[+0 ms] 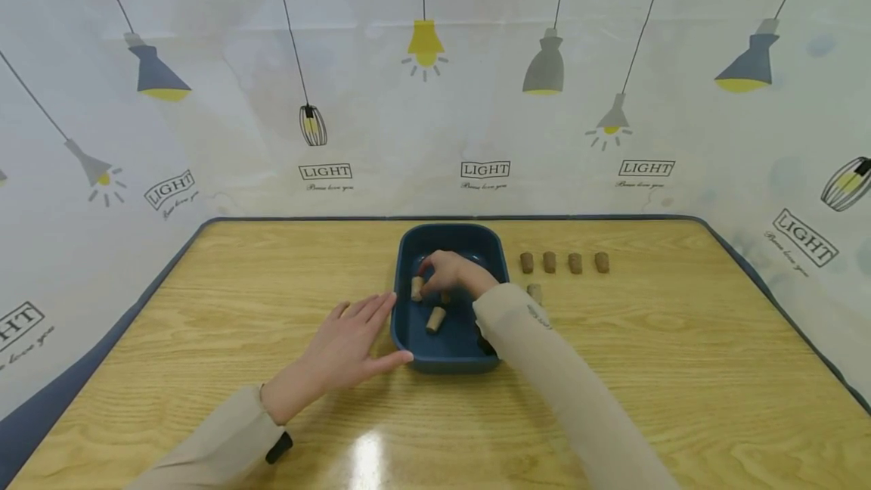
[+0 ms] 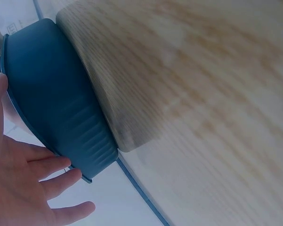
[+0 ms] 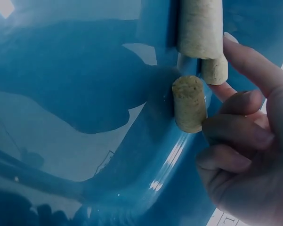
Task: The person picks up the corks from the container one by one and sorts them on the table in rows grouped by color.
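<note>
A dark blue rectangular tray (image 1: 449,364) stands on the wooden table. My left hand (image 1: 350,346) rests against its left side, fingers extended and fingertips at the rim; the left wrist view shows this hand (image 2: 26,183) along the edge. Inside the tray, my right hand (image 1: 452,272) has thumb and forefinger around a light cork stopper (image 1: 416,289), its other fingers curled in the right wrist view (image 3: 247,136). Another pale cork (image 1: 435,320) lies nearer the tray's front. A third cork (image 3: 190,104) sits by the curled fingers, mostly hidden from the head view.
Several brown corks (image 1: 549,262) stand in a row right of the tray. A lighter cork (image 1: 534,293) is in front of them, partly covered by the right sleeve (image 1: 565,384). A lamp-patterned white backdrop (image 1: 381,82) surrounds the table (image 1: 680,354).
</note>
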Action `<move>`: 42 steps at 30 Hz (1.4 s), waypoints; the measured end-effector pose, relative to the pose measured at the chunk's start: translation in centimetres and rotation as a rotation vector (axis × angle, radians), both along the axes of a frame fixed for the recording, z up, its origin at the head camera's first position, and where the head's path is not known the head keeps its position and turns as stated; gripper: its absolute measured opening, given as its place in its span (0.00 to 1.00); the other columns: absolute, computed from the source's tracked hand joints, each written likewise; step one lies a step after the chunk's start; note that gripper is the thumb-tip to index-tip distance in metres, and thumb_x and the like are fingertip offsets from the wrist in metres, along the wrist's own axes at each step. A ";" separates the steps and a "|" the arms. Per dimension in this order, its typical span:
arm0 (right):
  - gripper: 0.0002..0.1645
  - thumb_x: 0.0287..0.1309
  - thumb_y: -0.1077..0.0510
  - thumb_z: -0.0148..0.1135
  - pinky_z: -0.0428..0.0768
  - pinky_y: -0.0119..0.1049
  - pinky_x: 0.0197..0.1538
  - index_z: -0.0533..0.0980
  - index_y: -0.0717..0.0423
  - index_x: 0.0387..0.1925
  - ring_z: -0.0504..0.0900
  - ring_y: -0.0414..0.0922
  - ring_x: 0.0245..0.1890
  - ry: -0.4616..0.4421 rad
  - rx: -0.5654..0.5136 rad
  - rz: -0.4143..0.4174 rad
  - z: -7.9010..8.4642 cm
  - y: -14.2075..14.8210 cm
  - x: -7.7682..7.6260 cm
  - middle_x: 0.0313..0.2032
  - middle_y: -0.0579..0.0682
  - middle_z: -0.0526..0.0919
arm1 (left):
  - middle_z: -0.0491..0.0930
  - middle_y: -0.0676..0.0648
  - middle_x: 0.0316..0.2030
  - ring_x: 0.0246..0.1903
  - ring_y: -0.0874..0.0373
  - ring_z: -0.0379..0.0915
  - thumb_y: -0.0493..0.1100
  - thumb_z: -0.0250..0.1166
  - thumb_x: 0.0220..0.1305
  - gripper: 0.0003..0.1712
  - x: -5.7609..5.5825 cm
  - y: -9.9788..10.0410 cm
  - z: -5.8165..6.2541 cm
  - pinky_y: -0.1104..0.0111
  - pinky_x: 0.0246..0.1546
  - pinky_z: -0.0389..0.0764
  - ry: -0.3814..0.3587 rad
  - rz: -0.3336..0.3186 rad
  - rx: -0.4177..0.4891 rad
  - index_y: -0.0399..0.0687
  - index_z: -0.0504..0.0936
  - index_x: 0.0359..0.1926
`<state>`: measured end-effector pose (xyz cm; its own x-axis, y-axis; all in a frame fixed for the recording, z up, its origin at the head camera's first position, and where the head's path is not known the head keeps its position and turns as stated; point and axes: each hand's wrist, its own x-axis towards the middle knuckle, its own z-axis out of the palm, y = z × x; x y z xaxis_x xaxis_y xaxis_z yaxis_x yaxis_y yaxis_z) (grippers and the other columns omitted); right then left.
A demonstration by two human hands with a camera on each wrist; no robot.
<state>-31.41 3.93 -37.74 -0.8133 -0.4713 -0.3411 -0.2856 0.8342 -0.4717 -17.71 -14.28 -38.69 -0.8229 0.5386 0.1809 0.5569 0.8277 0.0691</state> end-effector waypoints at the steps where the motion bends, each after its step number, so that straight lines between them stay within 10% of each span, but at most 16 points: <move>1: 0.27 0.45 0.53 0.67 0.70 0.37 0.47 0.74 0.55 0.49 0.74 0.44 0.41 0.022 0.015 0.006 0.0 -0.1 0.0 0.48 0.52 0.73 | 0.60 0.44 0.61 0.58 0.49 0.56 0.75 0.40 0.53 0.51 0.0 0.0 0.0 0.48 0.52 0.57 0.001 0.001 -0.002 0.41 0.57 0.64; 13: 0.29 0.47 0.52 0.65 0.72 0.36 0.42 0.71 0.55 0.53 0.74 0.44 0.39 0.067 0.035 0.015 0.1 0.0 0.1 0.50 0.52 0.72 | 0.60 0.43 0.61 0.57 0.49 0.57 0.76 0.39 0.52 0.52 0.0 0.1 0.1 0.48 0.52 0.58 0.002 0.008 -0.022 0.41 0.57 0.64; 20: 0.28 0.48 0.54 0.65 0.69 0.33 0.31 0.71 0.55 0.52 0.71 0.43 0.29 0.132 -0.021 0.087 1.8 0.7 -0.6 0.34 0.48 0.75 | 0.60 0.44 0.61 0.58 0.49 0.57 0.76 0.39 0.52 0.52 0.0 0.1 0.0 0.48 0.52 0.58 0.004 0.012 -0.022 0.42 0.57 0.65; 30: 0.30 0.50 0.51 0.63 0.70 0.38 0.43 0.69 0.55 0.55 0.71 0.45 0.42 0.191 -0.044 0.137 5.3 2.1 -0.7 0.48 0.51 0.73 | 0.59 0.45 0.61 0.58 0.50 0.57 0.75 0.40 0.52 0.51 0.1 0.1 0.1 0.48 0.52 0.58 -0.002 0.007 -0.017 0.41 0.57 0.65; 42: 0.30 0.51 0.52 0.62 0.61 0.32 0.23 0.68 0.58 0.55 0.59 0.39 0.13 0.208 -0.067 0.170 6.3 5.5 -0.2 0.12 0.44 0.61 | 0.59 0.44 0.61 0.58 0.49 0.56 0.75 0.39 0.52 0.51 0.0 0.2 -0.1 0.49 0.52 0.57 -0.005 0.016 -0.020 0.42 0.57 0.65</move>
